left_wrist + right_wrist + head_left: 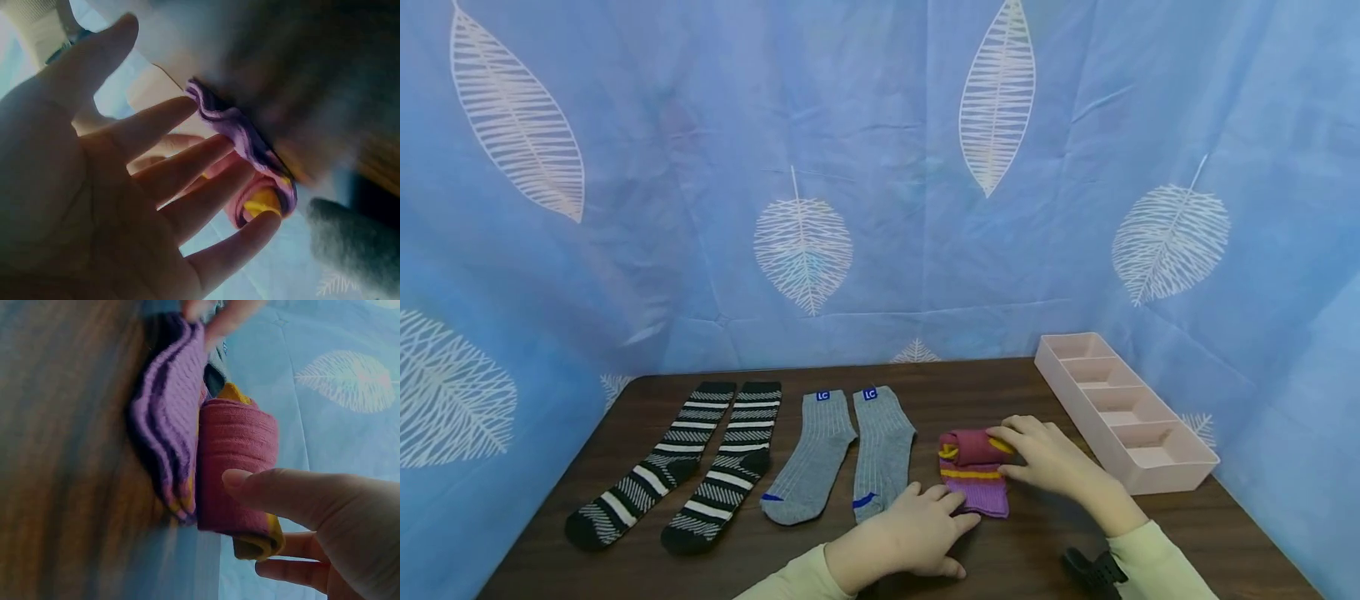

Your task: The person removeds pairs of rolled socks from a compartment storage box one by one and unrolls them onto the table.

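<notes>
A pair of purple and dark-pink socks with yellow bands (973, 492) lies on the table, its far part rolled into a thick bundle and the ribbed cuffs flat toward me. My right hand (1051, 460) holds the right end of the roll (240, 440), thumb on the near side and fingers behind it. At the cuffs' near left edge is my left hand (917, 529), its fingers spread and nearly straight. In the left wrist view those fingers overlap the purple cuffs (234, 128); whether they press on them I cannot tell.
Two grey socks (812, 458) with blue tags lie flat left of the purple pair. Farther left are two black-and-white striped socks (722, 471). A pale pink box with several compartments (1172, 479) stands at the table's right. Behind hangs a blue leaf-print cloth (880, 250).
</notes>
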### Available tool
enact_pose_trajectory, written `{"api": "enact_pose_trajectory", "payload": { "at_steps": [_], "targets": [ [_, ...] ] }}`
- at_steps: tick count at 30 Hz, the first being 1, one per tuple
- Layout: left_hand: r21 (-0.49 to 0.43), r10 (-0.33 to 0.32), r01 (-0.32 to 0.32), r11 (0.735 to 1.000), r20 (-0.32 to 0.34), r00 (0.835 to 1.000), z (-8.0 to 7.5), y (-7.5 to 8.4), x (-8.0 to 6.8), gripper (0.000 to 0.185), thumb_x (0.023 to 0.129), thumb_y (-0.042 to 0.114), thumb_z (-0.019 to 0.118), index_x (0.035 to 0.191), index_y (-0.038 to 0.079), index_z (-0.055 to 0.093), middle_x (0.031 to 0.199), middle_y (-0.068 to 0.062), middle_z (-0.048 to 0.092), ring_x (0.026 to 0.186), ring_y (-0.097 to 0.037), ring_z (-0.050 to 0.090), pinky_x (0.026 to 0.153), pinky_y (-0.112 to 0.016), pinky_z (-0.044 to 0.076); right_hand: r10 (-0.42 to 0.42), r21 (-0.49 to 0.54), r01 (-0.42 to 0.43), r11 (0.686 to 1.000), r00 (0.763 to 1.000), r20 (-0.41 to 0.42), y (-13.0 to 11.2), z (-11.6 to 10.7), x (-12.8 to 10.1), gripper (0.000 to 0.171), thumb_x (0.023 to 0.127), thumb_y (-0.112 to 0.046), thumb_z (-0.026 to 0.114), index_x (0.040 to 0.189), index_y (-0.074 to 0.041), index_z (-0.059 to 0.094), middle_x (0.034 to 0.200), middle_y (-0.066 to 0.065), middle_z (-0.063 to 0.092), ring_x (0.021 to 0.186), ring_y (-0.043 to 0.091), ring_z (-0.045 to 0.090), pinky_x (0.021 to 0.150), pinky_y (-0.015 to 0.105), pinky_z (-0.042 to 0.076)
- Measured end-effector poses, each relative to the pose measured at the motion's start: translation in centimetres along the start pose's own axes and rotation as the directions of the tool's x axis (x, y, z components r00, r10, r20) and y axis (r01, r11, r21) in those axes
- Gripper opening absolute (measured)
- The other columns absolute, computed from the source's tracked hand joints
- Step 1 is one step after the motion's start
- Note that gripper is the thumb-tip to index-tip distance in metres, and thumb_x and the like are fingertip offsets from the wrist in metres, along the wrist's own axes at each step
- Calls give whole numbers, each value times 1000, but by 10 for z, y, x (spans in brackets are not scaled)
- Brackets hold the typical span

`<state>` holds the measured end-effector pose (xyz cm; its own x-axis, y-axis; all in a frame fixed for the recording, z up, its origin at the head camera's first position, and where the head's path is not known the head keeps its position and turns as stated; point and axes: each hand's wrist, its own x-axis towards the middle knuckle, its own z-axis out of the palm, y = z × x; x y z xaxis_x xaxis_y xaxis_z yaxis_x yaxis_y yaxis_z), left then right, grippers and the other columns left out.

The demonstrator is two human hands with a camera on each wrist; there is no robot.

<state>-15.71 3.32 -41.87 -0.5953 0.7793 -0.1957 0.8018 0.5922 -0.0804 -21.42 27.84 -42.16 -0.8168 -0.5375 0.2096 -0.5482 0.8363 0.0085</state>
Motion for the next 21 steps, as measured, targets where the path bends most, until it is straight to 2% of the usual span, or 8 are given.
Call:
{"api": "enact_pose_trajectory", "payload": {
  "at_steps": [3, 9, 15, 18, 21],
  "targets": [
    [-37, 19, -18, 999, 26, 999, 3, 1, 1, 66, 87, 65, 57, 145, 38, 43, 152, 8, 42, 139, -15, 42, 105, -44, 44, -10, -7, 10, 1000, 1000, 22, -1, 1, 8, 51, 79, -33, 80, 123, -12, 63, 115, 8, 63, 107, 29, 60, 82, 54, 50],
    [-46, 25, -25, 999, 1, 1000, 5, -1, 2, 66, 86, 64, 59, 144, 36, 45, 149, 9, 46, 136, -12, 45, 105, -43, 43, -43, -49, 46, 998, 997, 59, -3, 2, 31, 48, 77, -28, 82, 118, -10, 64, 113, 9, 64, 108, 30, 60, 86, 54, 49],
    [-77, 32, -31, 997, 15, 999, 4, -4, 2, 66, 86, 62, 61, 144, 34, 46, 148, 10, 46, 136, -12, 46, 108, -43, 41, -49, -59, 54, 997, 995, 86, 1, 4, 50, 41, 81, -24, 79, 116, -10, 65, 112, 10, 65, 108, 31, 61, 87, 54, 49],
    [-86, 33, -31, 996, 21, 999, 5, -4, 2, 66, 86, 62, 61, 144, 34, 46, 148, 9, 46, 136, -12, 46, 109, -44, 41, -37, -52, 41, 998, 996, 76, 4, 7, 56, 36, 82, -23, 78, 114, -10, 65, 113, 10, 65, 108, 31, 61, 88, 54, 49],
    [-87, 31, -29, 996, 22, 999, 5, -3, 2, 67, 86, 62, 62, 144, 34, 45, 149, 9, 46, 136, -12, 45, 110, -44, 40, -58, -45, 59, 997, 998, 29, 6, 12, 61, 31, 81, -21, 80, 106, -12, 64, 107, 7, 64, 102, 28, 62, 85, 52, 51]
  ]
}}
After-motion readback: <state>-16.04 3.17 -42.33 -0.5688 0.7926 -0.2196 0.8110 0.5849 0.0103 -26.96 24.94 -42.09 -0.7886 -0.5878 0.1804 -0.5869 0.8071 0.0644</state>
